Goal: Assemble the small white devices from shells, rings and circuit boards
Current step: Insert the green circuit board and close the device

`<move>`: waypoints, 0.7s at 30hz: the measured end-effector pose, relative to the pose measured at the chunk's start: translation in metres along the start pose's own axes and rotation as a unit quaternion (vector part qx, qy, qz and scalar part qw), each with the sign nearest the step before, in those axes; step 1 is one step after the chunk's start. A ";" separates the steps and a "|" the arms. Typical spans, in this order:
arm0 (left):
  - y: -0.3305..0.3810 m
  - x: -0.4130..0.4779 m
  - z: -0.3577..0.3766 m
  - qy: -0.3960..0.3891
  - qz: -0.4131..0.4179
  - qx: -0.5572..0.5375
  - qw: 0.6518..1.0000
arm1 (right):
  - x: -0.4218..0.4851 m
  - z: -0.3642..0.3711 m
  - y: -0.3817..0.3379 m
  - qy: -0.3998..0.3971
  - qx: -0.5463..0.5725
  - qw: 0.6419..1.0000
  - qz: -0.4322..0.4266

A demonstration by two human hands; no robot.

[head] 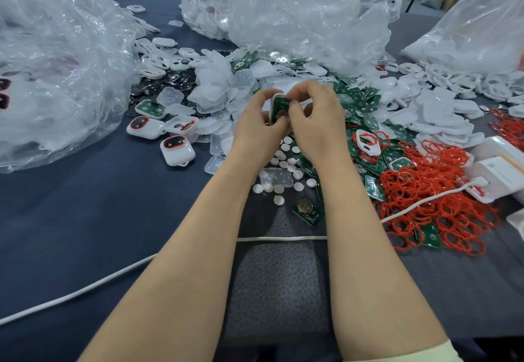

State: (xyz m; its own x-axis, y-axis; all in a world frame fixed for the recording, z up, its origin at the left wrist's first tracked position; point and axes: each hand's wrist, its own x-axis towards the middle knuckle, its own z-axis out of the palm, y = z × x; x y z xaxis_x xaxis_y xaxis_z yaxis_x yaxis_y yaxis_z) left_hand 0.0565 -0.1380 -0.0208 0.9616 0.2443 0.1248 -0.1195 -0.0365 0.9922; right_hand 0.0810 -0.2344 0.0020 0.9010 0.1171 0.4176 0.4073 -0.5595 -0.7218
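Observation:
My left hand (255, 129) and my right hand (314, 118) meet above the table's middle, both gripping one white shell (274, 103) that has a green circuit board (282, 103) seated in it. My fingers hide most of the shell. Two finished white devices with red-ringed dark windows (177, 150) (144, 127) lie to the left. Green circuit boards (360, 101) are heaped behind my right hand, and one board with a coin cell (307, 211) lies alone in front. Red rings (433, 197) pile up at the right. Small white round pads (286, 163) lie under my wrists.
Large clear plastic bags (56, 58) (297, 13) (482, 24) of white parts stand at the left, back and right. White shells (442, 118) and translucent covers (218, 89) are scattered about. A white cable (119, 273) crosses the dark blue table; white boxes (499, 171) sit at the right.

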 end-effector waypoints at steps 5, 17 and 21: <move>0.001 0.000 -0.002 -0.003 0.005 -0.010 1.000 | 0.000 0.000 0.000 0.004 0.005 1.000 -0.005; 0.004 0.000 -0.003 0.004 -0.024 -0.093 0.995 | 0.004 -0.001 0.004 -0.040 0.145 0.982 0.116; 0.003 0.000 -0.001 -0.005 -0.025 -0.078 0.997 | 0.005 -0.003 0.005 -0.022 0.141 0.983 0.119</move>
State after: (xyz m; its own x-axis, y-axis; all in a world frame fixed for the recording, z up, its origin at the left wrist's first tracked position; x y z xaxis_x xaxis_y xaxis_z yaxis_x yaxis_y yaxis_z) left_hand 0.0555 -0.1370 -0.0175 0.9699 0.2316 0.0759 -0.1076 0.1273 0.9860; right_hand 0.0868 -0.2388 0.0019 0.9788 0.0503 0.1988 0.2042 -0.3260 -0.9231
